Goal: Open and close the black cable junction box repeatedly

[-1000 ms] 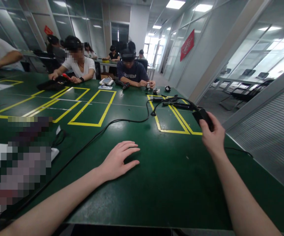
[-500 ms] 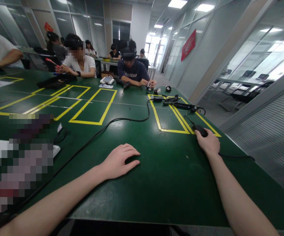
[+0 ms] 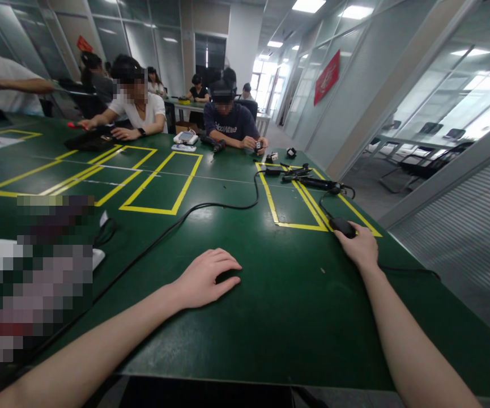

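My right hand [image 3: 360, 245] has its fingers around the near end of a black power adapter [image 3: 343, 227], which rests on the green table at the edge of the yellow tape. A thin cord leads from the adapter's far end toward black gear [image 3: 319, 184] inside the taped area. Another black cord [image 3: 412, 271] runs off to the right behind my wrist. My left hand [image 3: 208, 277] lies palm down on the bare green table [image 3: 278, 317], its thumb apart from the fingers and nothing in it. Above it passes a long black cable [image 3: 177, 224].
Yellow tape rectangles [image 3: 174, 212] mark the table. Across it, one person [image 3: 231, 122] handles a small black-and-white part; another [image 3: 143, 110] reaches toward a black bag [image 3: 89, 139]. A drill [image 3: 216, 144] and a white device [image 3: 185, 137] lie between them. Pixelated items cover the left.
My right hand and the adapter have shifted slightly left, and more of the adapter shows. My left hand stays put. Across the table, a co-worker has lowered a red tool; another has stretched out an arm.
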The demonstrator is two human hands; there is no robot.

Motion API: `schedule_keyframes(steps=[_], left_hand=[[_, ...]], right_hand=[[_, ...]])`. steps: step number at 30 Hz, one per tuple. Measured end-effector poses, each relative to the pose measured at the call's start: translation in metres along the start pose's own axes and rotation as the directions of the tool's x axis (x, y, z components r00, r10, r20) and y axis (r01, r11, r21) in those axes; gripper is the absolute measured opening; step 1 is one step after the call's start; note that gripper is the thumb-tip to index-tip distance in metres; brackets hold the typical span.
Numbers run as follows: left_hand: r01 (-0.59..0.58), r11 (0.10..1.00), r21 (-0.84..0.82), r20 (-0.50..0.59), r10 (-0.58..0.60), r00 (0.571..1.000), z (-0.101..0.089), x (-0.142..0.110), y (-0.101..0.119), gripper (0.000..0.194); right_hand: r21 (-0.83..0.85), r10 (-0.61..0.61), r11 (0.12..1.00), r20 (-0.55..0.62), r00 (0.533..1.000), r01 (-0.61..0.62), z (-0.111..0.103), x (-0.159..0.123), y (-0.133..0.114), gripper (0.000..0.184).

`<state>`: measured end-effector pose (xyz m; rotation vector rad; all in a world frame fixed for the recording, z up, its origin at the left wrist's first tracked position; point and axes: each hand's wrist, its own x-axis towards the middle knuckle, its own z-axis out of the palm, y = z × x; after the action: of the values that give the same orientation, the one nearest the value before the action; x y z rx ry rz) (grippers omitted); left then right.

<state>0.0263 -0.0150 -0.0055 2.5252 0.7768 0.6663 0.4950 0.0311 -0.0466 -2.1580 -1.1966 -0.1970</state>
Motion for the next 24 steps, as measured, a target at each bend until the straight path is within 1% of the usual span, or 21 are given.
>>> schedule_keyframes(steps=[2, 4, 7, 10, 15, 20, 22, 24], left_hand=[[0.000, 1.000, 0.001, -0.002, 0.000, 1.000, 0.000, 0.000, 0.000, 0.020], [0.000, 1.000, 0.002, -0.006, 0.000, 1.000, 0.000, 0.000, -0.001, 0.020], [0.000, 1.000, 0.004, -0.004, 0.000, 1.000, 0.000, 0.000, -0.001, 0.019], [-0.004, 1.000, 0.006, 0.003, 0.004, 1.000, 0.001, 0.000, -0.001, 0.019], [-0.007, 1.000, 0.008, 0.002, 0.007, 1.000, 0.001, 0.000, -0.001, 0.018], [-0.013, 1.000, 0.005, 0.009, 0.013, 1.000, 0.000, 0.000, 0.000, 0.018], [-0.012, 1.000, 0.007, 0.012, 0.012, 1.000, 0.000, 0.000, 0.000, 0.019], [-0.004, 1.000, 0.010, 0.015, 0.004, 1.000, 0.000, -0.001, 0.000, 0.019]], right_hand=[[0.042, 0.103, 0.994, -0.013, 0.995, -0.102, -0.003, 0.000, -0.005, 0.050], [0.080, 0.167, 0.983, -0.015, 0.986, -0.165, -0.006, 0.001, -0.009, 0.045], [0.100, 0.218, 0.971, -0.015, 0.976, -0.215, -0.011, 0.002, -0.011, 0.039], [0.126, 0.272, 0.955, 0.002, 0.962, -0.270, -0.015, 0.003, -0.010, 0.037], [0.254, 0.349, 0.901, 0.055, 0.936, -0.351, -0.015, -0.001, -0.006, 0.038], [0.356, 0.348, 0.866, 0.078, 0.934, -0.352, -0.015, -0.005, -0.010, 0.039], [0.372, 0.330, 0.867, 0.066, 0.942, -0.330, -0.018, -0.007, -0.013, 0.048], [0.370, 0.293, 0.882, 0.055, 0.954, -0.293, -0.021, -0.008, -0.015, 0.061]])
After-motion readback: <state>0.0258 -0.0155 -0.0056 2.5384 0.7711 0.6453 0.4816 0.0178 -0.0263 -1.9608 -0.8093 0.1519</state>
